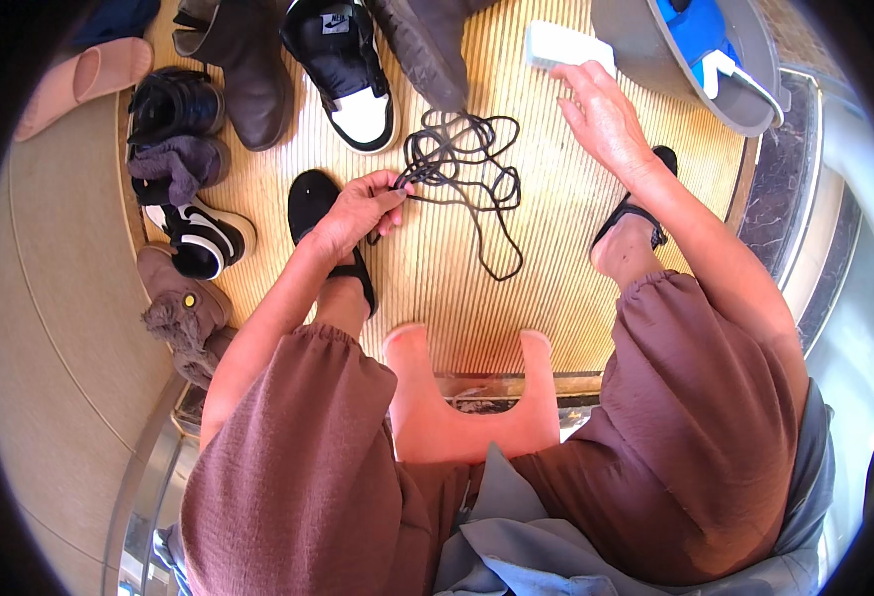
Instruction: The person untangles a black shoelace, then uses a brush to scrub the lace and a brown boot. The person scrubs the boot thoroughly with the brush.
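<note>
My left hand (368, 205) pinches part of a bundle of black shoelaces (444, 164), which spreads in loose loops over the ribbed mat (437, 298). Up at the right, my right hand (602, 112) has its fingers apart at the near edge of a white block, perhaps a sponge (567, 45); whether they touch it I cannot tell. Above the laces stands a black and white sneaker (362, 112) with its tongue showing and no lace visible in it. A dark grey boot (425, 59) reaches down to the top of the laces.
A grey basin (634, 52) holding a blue item and a white-handled tool stands at the upper right. Brown boot (250, 89), pink slide (83, 86), another sneaker (209, 238) and furry brown shoes (183, 305) line the left. A pink plastic stool (466, 436) is between my legs.
</note>
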